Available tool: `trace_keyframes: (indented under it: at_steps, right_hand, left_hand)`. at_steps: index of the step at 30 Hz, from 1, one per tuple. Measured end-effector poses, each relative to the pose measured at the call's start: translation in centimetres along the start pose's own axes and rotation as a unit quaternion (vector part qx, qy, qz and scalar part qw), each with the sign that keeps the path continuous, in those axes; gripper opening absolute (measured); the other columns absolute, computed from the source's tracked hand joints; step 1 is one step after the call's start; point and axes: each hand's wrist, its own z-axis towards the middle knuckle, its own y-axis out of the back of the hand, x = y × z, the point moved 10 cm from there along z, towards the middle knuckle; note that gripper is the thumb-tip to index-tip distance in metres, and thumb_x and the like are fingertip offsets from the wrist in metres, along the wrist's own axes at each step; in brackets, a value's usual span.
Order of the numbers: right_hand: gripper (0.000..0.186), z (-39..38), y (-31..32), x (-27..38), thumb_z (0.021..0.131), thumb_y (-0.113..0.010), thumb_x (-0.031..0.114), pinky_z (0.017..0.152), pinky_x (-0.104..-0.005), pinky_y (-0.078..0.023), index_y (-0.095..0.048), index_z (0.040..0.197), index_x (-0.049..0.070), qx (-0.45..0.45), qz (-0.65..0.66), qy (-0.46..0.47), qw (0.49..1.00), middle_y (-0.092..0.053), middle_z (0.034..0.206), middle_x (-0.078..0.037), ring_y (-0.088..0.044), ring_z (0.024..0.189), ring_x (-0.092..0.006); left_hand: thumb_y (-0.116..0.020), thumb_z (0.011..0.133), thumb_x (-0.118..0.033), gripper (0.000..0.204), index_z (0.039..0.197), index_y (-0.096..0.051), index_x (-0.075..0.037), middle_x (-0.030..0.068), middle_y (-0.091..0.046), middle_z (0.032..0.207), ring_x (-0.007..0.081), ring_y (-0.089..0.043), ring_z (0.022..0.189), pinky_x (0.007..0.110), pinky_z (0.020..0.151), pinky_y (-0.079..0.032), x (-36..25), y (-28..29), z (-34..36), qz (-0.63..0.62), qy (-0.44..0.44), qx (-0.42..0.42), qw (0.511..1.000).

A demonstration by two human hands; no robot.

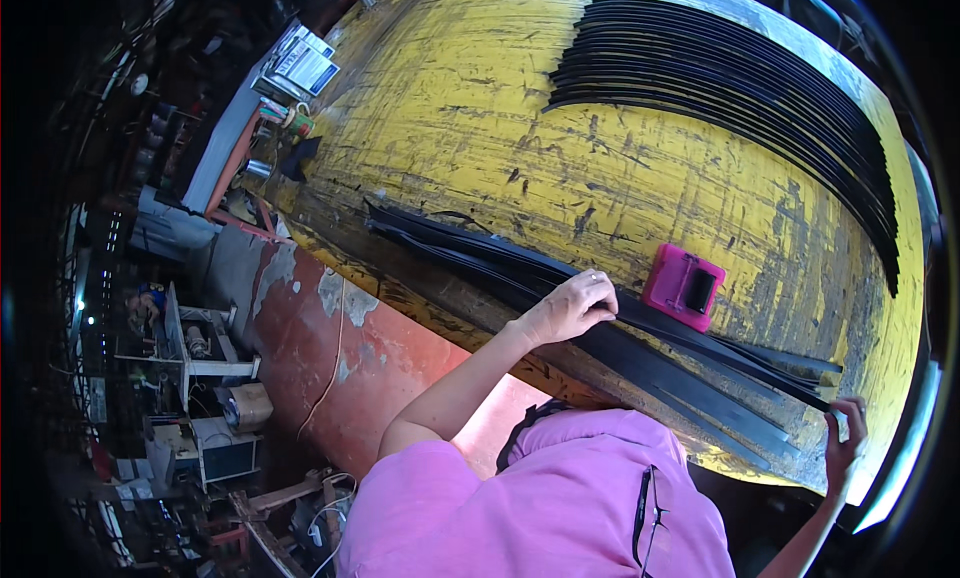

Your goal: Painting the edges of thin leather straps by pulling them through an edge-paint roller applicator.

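A loose bundle of long, flat black strips (470, 250) lies along the near side of the yellow work table. My left hand (572, 310) is closed, with its fingers curled at the upper strips about halfway along; a ring shows on one finger. At the right end of the bundle, my right hand (846, 440) pinches the tip of a black strip (770, 376) between thumb and fingers. Just beyond the strips, between my hands, sits a bright pink case (685, 286) with a dark rectangular opening. Farther back, many similar strips (730, 88) are laid side by side in a curved row.
The table's yellow top (430, 108) is scratched and stained. At its far left are stacked papers or booklets (305, 60), a metal cup (258, 168) and small items. A worn red floor (370, 348) shows at left, with a wooden frame (205, 338) and assorted clutter.
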Motion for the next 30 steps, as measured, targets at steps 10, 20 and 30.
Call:
trace_keyframes:
  at_steps: [10, 20, 30]
  right_hand:
    - [0.007, 2.6, 6.3, -5.9, 0.079, -0.056, -0.002, 0.057, -0.0208, -0.027, -0.054, 0.083, 0.004, -0.002, 0.2, -0.087, 0.976, -0.041, 0.072, 0.001, -0.038, 0.065, -0.0071]
    - [0.008, 8.7, 4.1, -2.5, 0.084, -0.059, 0.01, 0.058, -0.0224, -0.029, -0.055, 0.09, 0.006, -0.058, 0.344, -0.007, 0.937, -0.043, 0.078, 0.0, -0.038, 0.067, -0.0078]
    - [0.014, 16.7, -12.4, 17.8, 0.077, -0.071, 0.011, 0.045, -0.0188, -0.037, -0.064, 0.085, 0.002, 0.114, 0.44, -0.045, 0.89, -0.058, 0.064, -0.002, -0.051, 0.052, -0.0063]
  left_hand:
    - [-0.063, 0.086, -0.024, 0.012, 0.084, -0.063, -0.012, -0.0049, -0.056, 0.068, -0.0017, -0.046, 0.05, 0.011, 0.041, -0.037, -0.6, 19.0, 3.4, -0.225, 0.16, -0.112, 0.955]
    - [-0.062, 0.086, -0.025, 0.017, 0.086, -0.067, -0.009, -0.0079, -0.054, 0.066, -0.0016, -0.035, 0.052, 0.014, 0.045, -0.025, 1.9, 39.1, -0.2, -0.031, 0.149, -0.234, 0.96]
    - [-0.068, 0.081, -0.029, 0.025, 0.079, -0.068, -0.004, -0.0053, -0.053, 0.058, 0.0009, -0.04, 0.05, 0.019, 0.046, -0.031, 13.5, 54.9, -5.0, 0.253, 0.141, -0.239, 0.927]
